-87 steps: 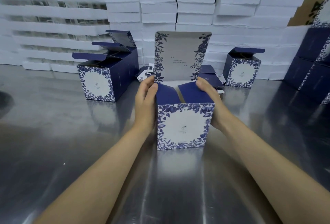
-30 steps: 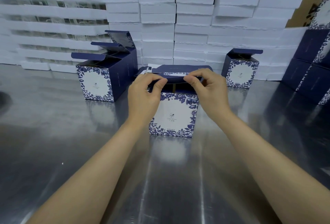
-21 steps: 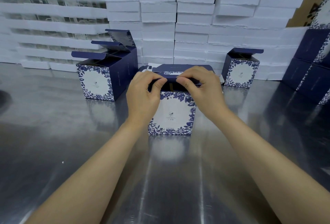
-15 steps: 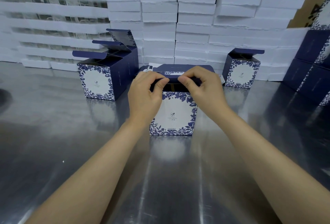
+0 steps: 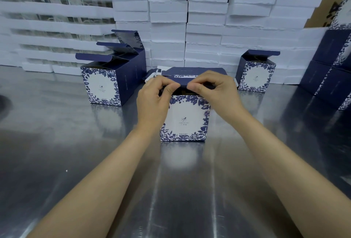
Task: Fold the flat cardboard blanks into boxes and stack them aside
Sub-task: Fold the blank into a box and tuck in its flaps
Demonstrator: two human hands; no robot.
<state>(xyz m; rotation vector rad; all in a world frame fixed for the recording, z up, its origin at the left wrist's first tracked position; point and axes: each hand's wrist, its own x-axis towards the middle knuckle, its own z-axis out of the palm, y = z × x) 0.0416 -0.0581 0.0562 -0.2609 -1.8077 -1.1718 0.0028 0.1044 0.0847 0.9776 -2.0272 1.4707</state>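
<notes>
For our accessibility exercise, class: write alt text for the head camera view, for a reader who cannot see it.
A person's left hand and right hand pinch the top flap of a blue floral box on a metal table. Two open-topped boxes stand behind, before stacked white foam trays.

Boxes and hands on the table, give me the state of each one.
Centre box: upright, lid not yet tucked.
Left hand: pinching the lid flap.
Right hand: pinching the lid flap.
Left boxes: upright, lids open.
Right box: upright, lid ajar.
</notes>
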